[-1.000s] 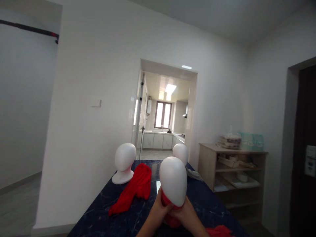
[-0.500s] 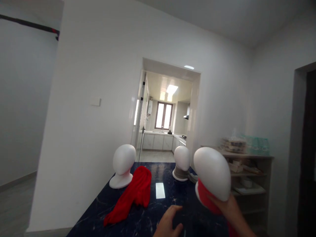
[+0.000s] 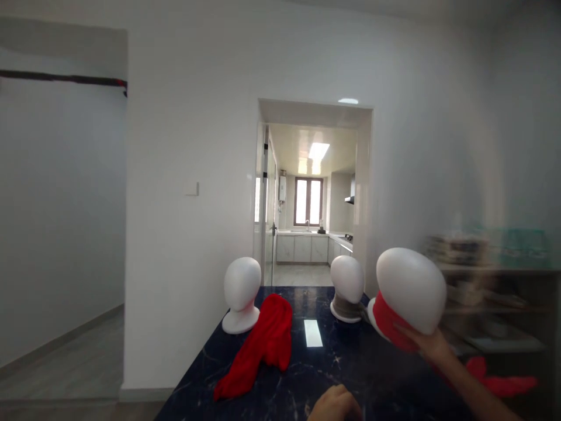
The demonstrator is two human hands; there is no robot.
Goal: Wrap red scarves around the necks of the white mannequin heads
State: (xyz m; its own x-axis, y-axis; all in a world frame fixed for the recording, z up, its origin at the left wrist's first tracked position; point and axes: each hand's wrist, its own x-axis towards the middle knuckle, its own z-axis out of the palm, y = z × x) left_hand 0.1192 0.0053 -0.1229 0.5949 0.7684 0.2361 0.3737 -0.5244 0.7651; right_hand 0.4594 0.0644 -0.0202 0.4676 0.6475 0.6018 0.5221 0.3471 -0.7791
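Head view: right hand (image 3: 432, 346) gripping a white foam head (image 3: 411, 298) by its red-wrapped neck, tilted, above the dark table's (image 3: 372, 374) right side.
No readable writing. Left hand (image 3: 335, 403) low at near edge, loosely curled, empty. Farther off: two foam heads (image 3: 241, 285) (image 3: 347, 279), red cloth (image 3: 263, 345) between; blurred shelf (image 3: 486, 292) right.

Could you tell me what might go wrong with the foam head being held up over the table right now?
1. The right hand alone grips the raised mannequin head by its red-wrapped neck; being top-heavy and tilted, it might slip or tip out.
2. It is held close to the far mannequin head on the dark table and could knock it over.
3. The red cloth lies loose near the table's left edge and could slide off.
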